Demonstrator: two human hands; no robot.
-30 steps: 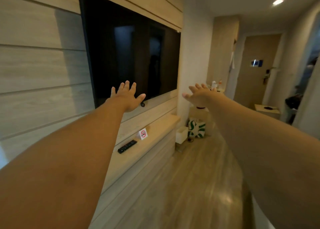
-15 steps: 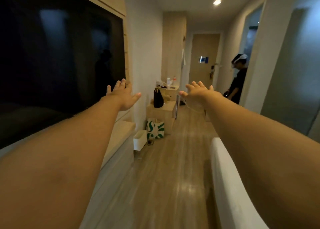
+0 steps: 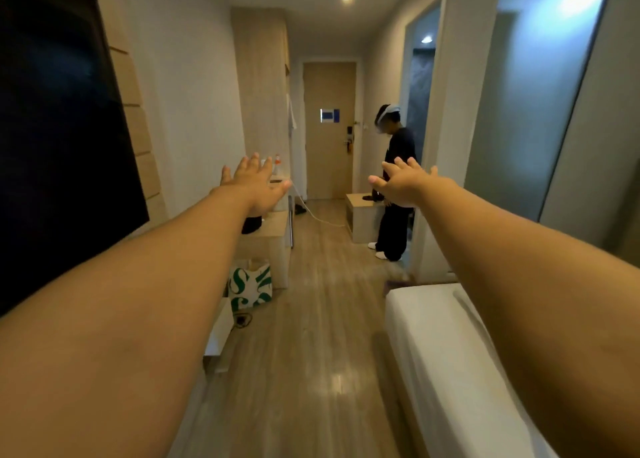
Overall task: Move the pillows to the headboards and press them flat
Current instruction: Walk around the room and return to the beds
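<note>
Bed point(image 3: 446, 353): white sheet, lower right, near edge; no pillow in view on its visible part. Paper bag point(image 3: 250, 286): green print, on floor at left. Left hand point(image 3: 254, 187), right hand point(image 3: 403, 184): outstretched, fingers spread, holding nothing. Second person point(image 3: 394, 187): dark clothes, standing beyond. Door point(image 3: 329, 128): far end, closed.

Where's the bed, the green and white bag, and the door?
bed point(image 3: 446, 347), head view, on the white sheet near its foot corner.
bag point(image 3: 250, 286), head view, on its printed front.
door point(image 3: 329, 153), head view, on the middle panel.
</note>
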